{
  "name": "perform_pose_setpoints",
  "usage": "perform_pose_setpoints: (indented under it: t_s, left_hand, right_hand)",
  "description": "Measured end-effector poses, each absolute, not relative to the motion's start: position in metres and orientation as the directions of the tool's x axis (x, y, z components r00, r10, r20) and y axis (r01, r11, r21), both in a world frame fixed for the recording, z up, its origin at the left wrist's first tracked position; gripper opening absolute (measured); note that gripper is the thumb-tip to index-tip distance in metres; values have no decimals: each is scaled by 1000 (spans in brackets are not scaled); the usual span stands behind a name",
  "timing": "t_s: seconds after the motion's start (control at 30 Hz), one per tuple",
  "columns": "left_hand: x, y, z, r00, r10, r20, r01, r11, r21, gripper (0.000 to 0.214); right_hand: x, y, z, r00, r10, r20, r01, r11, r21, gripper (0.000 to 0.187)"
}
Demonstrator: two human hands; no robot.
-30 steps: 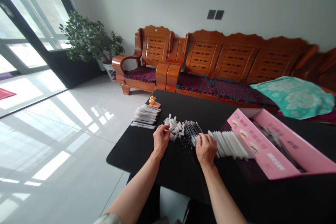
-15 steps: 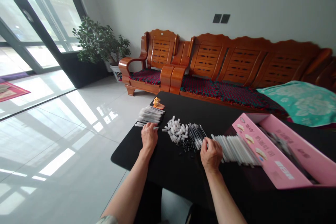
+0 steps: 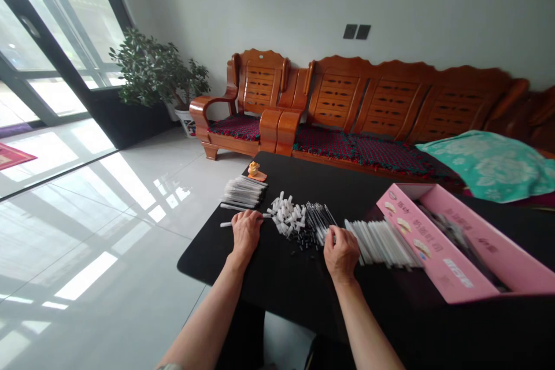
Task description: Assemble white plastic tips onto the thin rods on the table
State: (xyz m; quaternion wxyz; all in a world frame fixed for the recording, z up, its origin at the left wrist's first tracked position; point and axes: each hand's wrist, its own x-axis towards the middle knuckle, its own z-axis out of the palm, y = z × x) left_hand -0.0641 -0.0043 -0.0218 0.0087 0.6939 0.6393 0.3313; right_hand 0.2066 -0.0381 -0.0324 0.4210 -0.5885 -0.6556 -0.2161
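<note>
Left hand (image 3: 245, 235) is closing palm-down over a white plastic tube (image 3: 228, 224) on a black table (image 3: 208, 260), just beside a bundle of tubes (image 3: 243, 192). Right hand (image 3: 341, 254) is curling against thin refills (image 3: 319, 221), its pinch hidden, with loose white tubes (image 3: 381, 241) and a pink carton (image 3: 437, 243) to its right.

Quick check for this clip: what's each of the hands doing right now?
Left hand: closed, holding a white plastic tube.
Right hand: fingers curled against a pile of pen refills; cannot tell whether it holds any.
</note>
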Motion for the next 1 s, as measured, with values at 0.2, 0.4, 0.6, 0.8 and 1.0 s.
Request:
perform_pose_setpoints:
  t_s: [0.2,0.4,0.6,0.8,1.0]
  left_hand:
    - [-31,-8,-5,166,816,554,735,-477,482,15]
    - [9,-18,0,345,722,600,590,-664,459,17]
    - [17,-25,-4,379,668,641,516,-727,452,17]
    - [9,-24,-9,-3,841,540,426,-488,762,20]
    - [8,-11,-18,160,977,140,-168,-113,979,39]
  right_hand:
    - [192,-42,-26,-81,630,772,895,388,-222,14]
    - [182,-45,-22,-197,654,730,832,506,-229,17]
    - [179,-45,-22,-233,691,685,790,545,-281,16]
    - [186,-47,-22,-36,609,793,764,528,-370,17]
    - [181,-51,-19,-98,588,803,743,580,-334,20]
